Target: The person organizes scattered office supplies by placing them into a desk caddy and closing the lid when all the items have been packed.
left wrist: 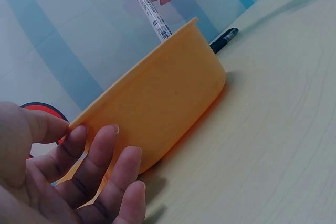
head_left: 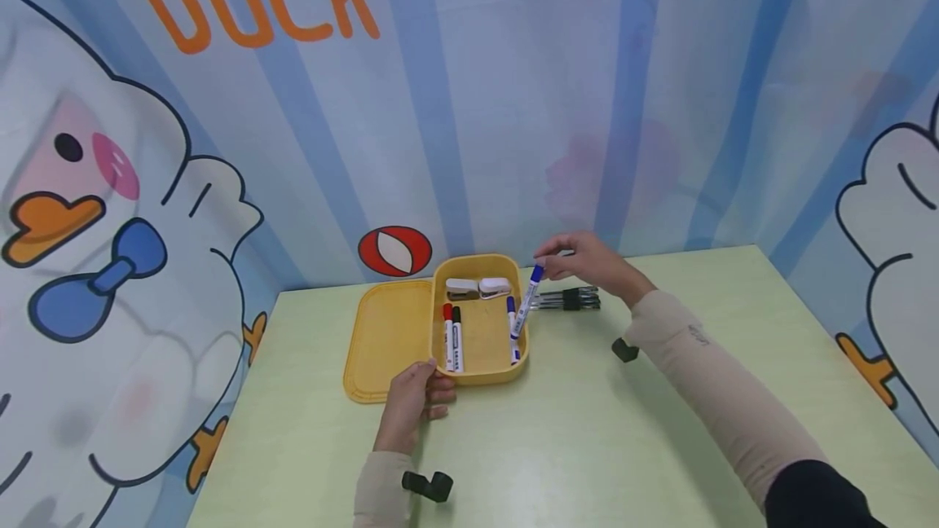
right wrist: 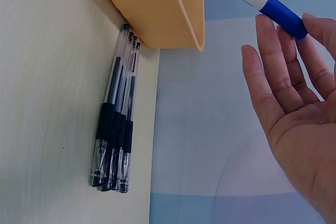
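My right hand (head_left: 590,263) pinches a blue-capped whiteboard marker (head_left: 527,300) by its cap. The marker tilts, its lower end inside the right side of a yellow plastic box (head_left: 484,379). Another blue-capped marker (head_left: 511,324) lies beneath it along that side. My left hand (head_left: 414,402) holds the box's near left corner between thumb and finger, the thumb on the rim (left wrist: 131,72). At the left inside the box lie a red-capped marker (head_left: 449,341) and a black-capped marker (head_left: 458,341). Two white staplers (head_left: 462,288) sit at the back of it.
The yellow lid (head_left: 385,341) lies flat, left of the box. Several clear pens with black grips (right wrist: 118,124) lie together on the table, right of the box. Behind the table's back edge hangs a striped curtain (head_left: 499,104) with duck pictures.
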Action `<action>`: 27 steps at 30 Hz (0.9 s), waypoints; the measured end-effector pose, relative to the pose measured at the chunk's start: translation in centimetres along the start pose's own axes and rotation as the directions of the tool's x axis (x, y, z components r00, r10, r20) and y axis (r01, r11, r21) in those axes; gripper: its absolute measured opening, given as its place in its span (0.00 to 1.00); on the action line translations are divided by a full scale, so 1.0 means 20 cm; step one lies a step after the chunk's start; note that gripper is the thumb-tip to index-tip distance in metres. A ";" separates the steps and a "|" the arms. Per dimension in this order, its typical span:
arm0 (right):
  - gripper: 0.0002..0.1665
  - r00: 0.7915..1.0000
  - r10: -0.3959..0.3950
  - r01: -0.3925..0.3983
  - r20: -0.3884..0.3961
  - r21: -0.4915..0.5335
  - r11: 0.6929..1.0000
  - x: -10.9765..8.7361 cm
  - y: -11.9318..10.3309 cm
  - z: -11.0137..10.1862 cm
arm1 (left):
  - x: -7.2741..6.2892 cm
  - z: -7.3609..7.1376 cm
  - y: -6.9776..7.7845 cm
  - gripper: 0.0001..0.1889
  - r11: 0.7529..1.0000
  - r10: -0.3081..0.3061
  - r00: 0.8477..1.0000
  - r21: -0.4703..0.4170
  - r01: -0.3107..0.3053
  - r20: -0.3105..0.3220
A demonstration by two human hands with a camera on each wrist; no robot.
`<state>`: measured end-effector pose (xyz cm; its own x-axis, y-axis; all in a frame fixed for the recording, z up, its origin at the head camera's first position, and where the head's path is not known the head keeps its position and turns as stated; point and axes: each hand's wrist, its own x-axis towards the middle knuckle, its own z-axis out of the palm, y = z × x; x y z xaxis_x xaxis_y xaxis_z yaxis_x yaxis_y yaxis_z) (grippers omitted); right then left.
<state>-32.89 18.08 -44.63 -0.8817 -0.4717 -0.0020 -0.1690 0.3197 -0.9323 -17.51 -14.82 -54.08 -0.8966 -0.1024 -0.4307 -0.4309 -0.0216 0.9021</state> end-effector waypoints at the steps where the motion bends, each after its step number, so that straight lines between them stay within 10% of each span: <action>1: 0.16 1.000 -0.001 0.001 0.005 -0.001 1.000 0.00 0.00 0.00 | 0.00 0.00 0.00 0.17 1.000 0.000 1.000 -0.001 0.000 0.000; 27: 0.18 0.992 0.038 -0.034 0.118 -0.034 0.999 0.13 -0.03 0.13 | -0.01 0.00 0.01 0.18 1.000 -0.017 1.000 -0.005 0.017 0.004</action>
<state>-33.95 14.59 -44.92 -0.8291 -0.5533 -0.0799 -0.1540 0.3634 -0.9188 -17.47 -14.84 -53.90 -0.8896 -0.0976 -0.4462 -0.4456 -0.0288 0.8948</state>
